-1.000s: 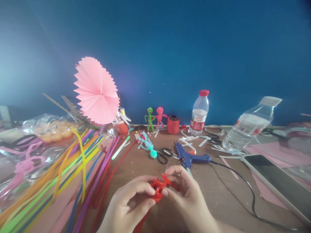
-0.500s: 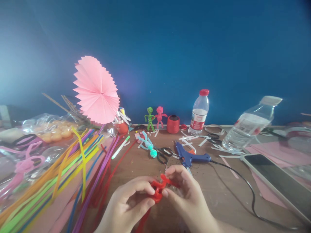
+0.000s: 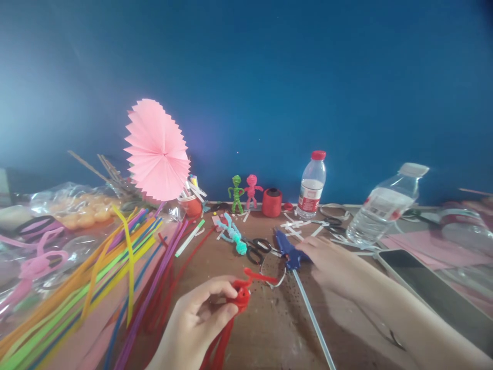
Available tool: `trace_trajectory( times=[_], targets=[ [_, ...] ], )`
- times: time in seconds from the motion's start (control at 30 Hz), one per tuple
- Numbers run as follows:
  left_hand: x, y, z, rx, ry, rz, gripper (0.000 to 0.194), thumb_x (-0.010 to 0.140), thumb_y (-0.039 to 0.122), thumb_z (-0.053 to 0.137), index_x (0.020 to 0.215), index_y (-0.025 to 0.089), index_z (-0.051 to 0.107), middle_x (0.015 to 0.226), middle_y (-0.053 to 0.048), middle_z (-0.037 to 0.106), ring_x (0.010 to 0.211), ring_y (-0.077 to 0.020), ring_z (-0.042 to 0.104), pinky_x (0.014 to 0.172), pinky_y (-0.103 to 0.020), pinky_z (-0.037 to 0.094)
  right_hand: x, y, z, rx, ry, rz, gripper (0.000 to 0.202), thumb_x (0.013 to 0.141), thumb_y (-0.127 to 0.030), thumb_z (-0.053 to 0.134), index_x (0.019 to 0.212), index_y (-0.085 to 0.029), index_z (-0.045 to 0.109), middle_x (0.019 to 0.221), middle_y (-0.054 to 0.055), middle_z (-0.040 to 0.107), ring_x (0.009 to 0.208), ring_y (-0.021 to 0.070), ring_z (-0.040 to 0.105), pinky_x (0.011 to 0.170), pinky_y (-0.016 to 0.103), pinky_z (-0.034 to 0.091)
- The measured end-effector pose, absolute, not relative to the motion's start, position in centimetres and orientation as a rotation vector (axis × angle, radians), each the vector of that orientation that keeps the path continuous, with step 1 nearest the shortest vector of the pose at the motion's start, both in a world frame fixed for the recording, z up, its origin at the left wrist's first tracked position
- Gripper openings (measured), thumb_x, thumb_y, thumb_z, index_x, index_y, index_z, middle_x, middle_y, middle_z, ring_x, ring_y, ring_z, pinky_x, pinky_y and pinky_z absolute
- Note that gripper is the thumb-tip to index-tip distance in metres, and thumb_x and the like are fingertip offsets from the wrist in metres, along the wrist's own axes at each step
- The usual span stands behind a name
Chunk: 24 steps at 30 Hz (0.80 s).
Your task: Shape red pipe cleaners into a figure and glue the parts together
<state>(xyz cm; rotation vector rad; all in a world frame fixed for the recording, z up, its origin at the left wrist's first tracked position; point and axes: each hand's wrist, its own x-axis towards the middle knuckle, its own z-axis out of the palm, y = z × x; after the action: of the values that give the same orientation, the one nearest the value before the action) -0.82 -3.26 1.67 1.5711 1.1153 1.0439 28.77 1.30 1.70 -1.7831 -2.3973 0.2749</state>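
My left hand [image 3: 200, 313] pinches a coiled red pipe cleaner piece [image 3: 242, 298] between thumb and fingers, above the near part of the table. A loose red end sticks out to the right from the coil's top. My right hand [image 3: 323, 259] is closed round the handle of a blue hot glue gun [image 3: 287, 247], and most of the handle is hidden by it. From the gun's back a clear glue stick [image 3: 311, 313] runs toward me. Black-handled scissors [image 3: 258, 250] and a light-blue pipe cleaner figure [image 3: 233, 235] lie left of the gun.
Green [image 3: 236, 193] and pink [image 3: 251, 190] pipe cleaner figures stand by the wall beside a red spool [image 3: 271, 202]. Two water bottles [image 3: 311, 187] [image 3: 379, 210] and a phone [image 3: 431, 293] are on the right. Many coloured pipe cleaners [image 3: 96, 277] spread leftward below a pink paper fan [image 3: 159, 151].
My right hand has let go of the red pipe cleaner piece and moved right and forward onto the glue gun's handle. My left hand keeps its pinch. The view has shifted slightly.
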Motion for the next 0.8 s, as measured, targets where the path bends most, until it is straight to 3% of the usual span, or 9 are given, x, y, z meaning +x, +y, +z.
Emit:
trace_trajectory(
  times=[0.2,0.3,0.43,0.6,0.67,0.73,0.8],
  targets=[
    [-0.7,-2.9,1.6,1.577,1.101,1.039,0.004,0.079,0.019,0.064,0.077,0.021,0.067,0.1,-0.004,0.073,0.084,-0.0171,0.071,0.072,-0.017,0.056,29.1,1.5,-1.1,-1.834,-2.382,0.23,0.062,0.066,0.0,0.045,0.125,-0.018,0.051,0.119,0.013,0.055,0.109,0.031,0.053,0.09,0.045,0.038],
    [-0.6,-2.9,1.6,1.595,1.106,1.052,0.003,0.078,0.02,0.064,0.078,0.021,0.067,0.1,-0.004,0.073,0.084,-0.0172,0.071,0.072,-0.017,0.055,29.0,2.5,-1.8,-1.851,-2.338,0.238,0.054,0.067,0.0,0.043,0.117,-0.016,0.057,0.11,0.014,0.055,0.1,0.0316,0.056,0.085,0.046,0.039],
    [-0.7,-2.9,1.7,1.616,1.126,1.075,0.002,0.078,0.022,0.065,0.077,0.021,0.066,0.101,-0.005,0.073,0.086,-0.0179,0.071,0.072,-0.017,0.055,29.5,3.5,-2.7,-1.809,-2.239,0.358,0.048,0.059,0.0,0.048,0.103,-0.013,0.062,0.107,0.013,0.052,0.089,0.0291,0.059,0.081,0.043,0.041],
    [-0.9,-2.6,1.7,1.641,1.161,1.107,0.003,0.078,0.022,0.063,0.078,0.021,0.066,0.103,-0.006,0.073,0.092,-0.0199,0.069,0.075,-0.019,0.054,30.0,3.0,-2.5,-1.601,-2.012,0.577,0.048,0.064,-0.008,0.05,0.11,-0.018,0.058,0.116,0.01,0.051,0.104,0.0267,0.054,0.092,0.038,0.037],
    [-0.9,-2.4,1.7,1.641,1.168,1.119,0.003,0.078,0.021,0.063,0.078,0.021,0.066,0.102,-0.006,0.074,0.092,-0.0201,0.069,0.076,-0.02,0.054,29.9,2.7,-2.3,-1.537,-1.875,0.697,0.041,0.069,-0.015,0.05,0.109,-0.017,0.058,0.105,0.009,0.057,0.099,0.0268,0.056,0.088,0.038,0.04],
    [-0.9,-2.4,1.7,1.645,1.177,1.121,0.003,0.077,0.022,0.064,0.078,0.021,0.066,0.102,-0.006,0.074,0.092,-0.0206,0.069,0.077,-0.02,0.054,29.6,2.5,-2.4,-1.48,-1.72,0.853,0.035,0.074,-0.022,0.044,0.104,-0.015,0.06,0.082,0.007,0.061,0.077,0.0241,0.06,0.072,0.036,0.045],
    [-0.9,-2.4,1.6,1.647,1.186,1.117,0.003,0.077,0.023,0.063,0.078,0.021,0.066,0.103,-0.006,0.074,0.093,-0.0214,0.069,0.076,-0.021,0.054,29.1,2.3,-2.6,-1.393,-1.567,1.018,0.035,0.079,-0.026,0.036,0.099,-0.013,0.06,0.064,0.002,0.056,0.056,0.019,0.054,0.056,0.031,0.043]
  ],
)
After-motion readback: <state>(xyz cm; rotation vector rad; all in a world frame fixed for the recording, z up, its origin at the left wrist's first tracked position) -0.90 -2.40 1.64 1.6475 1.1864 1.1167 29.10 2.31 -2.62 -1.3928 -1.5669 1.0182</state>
